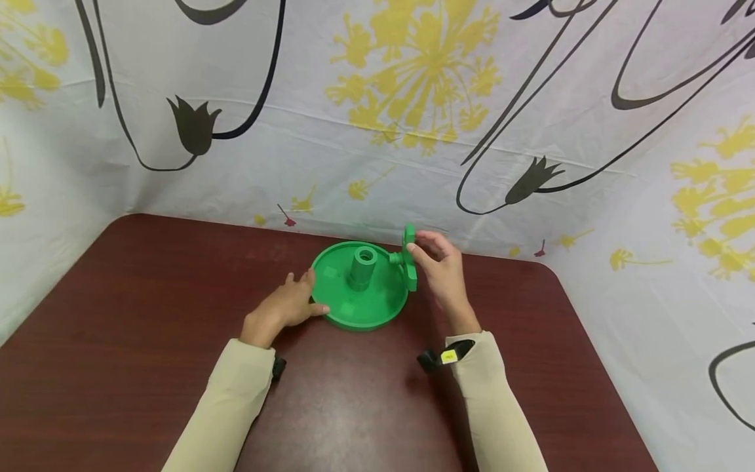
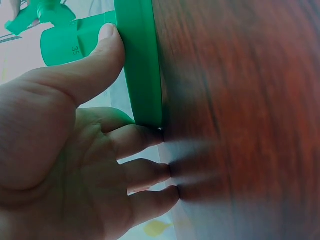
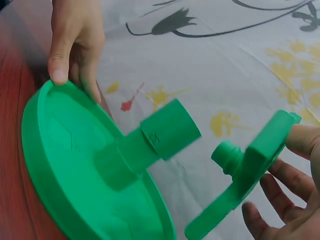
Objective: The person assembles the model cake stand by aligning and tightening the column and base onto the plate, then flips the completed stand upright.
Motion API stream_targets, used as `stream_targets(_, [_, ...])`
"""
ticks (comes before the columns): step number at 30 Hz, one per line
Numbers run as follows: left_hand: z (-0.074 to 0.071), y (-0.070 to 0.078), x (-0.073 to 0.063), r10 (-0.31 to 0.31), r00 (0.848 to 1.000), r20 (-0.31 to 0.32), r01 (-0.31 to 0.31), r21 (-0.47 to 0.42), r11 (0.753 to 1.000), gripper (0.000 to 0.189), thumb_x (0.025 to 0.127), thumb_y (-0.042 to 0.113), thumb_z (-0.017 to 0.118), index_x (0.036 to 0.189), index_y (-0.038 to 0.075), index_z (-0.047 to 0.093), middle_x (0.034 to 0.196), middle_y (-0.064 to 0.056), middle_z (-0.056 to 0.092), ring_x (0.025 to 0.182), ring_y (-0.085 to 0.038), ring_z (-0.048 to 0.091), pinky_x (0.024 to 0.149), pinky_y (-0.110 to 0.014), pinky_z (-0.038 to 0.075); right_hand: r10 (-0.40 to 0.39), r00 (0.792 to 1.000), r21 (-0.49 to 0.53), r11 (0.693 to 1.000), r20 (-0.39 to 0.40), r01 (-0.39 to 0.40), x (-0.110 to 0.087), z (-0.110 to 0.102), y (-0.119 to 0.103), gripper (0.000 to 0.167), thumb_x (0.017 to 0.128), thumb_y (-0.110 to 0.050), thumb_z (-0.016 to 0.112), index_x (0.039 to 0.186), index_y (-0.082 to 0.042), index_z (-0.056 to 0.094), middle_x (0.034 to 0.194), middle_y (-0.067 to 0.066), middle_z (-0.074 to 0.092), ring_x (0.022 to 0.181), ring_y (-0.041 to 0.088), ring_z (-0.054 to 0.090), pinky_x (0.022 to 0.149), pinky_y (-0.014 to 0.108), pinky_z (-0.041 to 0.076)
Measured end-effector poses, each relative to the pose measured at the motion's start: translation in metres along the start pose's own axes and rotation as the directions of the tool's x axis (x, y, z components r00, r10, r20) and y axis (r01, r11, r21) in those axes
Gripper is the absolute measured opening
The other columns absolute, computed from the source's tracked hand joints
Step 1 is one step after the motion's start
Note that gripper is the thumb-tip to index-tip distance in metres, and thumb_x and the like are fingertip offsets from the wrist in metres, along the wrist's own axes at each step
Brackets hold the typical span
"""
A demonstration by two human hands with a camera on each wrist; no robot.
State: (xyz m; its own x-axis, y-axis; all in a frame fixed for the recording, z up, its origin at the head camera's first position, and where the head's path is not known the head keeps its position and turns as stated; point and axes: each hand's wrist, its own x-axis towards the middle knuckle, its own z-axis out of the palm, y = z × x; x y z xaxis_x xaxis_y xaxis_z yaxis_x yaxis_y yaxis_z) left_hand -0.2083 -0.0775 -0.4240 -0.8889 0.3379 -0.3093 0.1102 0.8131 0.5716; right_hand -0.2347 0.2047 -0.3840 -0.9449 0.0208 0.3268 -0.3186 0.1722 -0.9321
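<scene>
A round green base (image 1: 380, 292) with a raised rim lies on the table. From its middle rises a hollow post (image 1: 364, 262), open at the top. My left hand (image 1: 286, 303) holds the base's left edge, its thumb on the rim and its other fingertips down at the tabletop. Just right of the post, my right hand (image 1: 444, 272) pinches a flat green winged piece (image 3: 267, 137) between thumb and fingers. A short threaded stub (image 3: 229, 156) on that piece points toward the post, apart from it. In the left wrist view, the winged piece shows only in part.
The dark red-brown wooden table (image 1: 147, 314) has rounded far corners. Behind it and at both sides hangs white cloth (image 1: 283, 177) with yellow flowers and dark stems. Each wrist wears a dark strap, the right one (image 1: 446, 356) bearing a yellow label.
</scene>
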Motion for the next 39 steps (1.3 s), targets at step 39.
stream_targets(39, [-0.001,0.001,0.002,-0.002,1.0,0.015,0.001,0.022,1.0,0.089,0.1,0.037,0.059,0.157,-0.004,0.005,0.163,-0.025,0.013,0.149,-0.048,0.004,0.115,-0.062,0.025,-0.214,0.892,-0.434,0.812,0.399,0.39,0.012,0.061,-0.017,0.022,0.097,-0.015,0.066,0.117,-0.011,0.075,0.124,0.006,0.069,0.121,0.027,0.052,0.101,0.047,0.044])
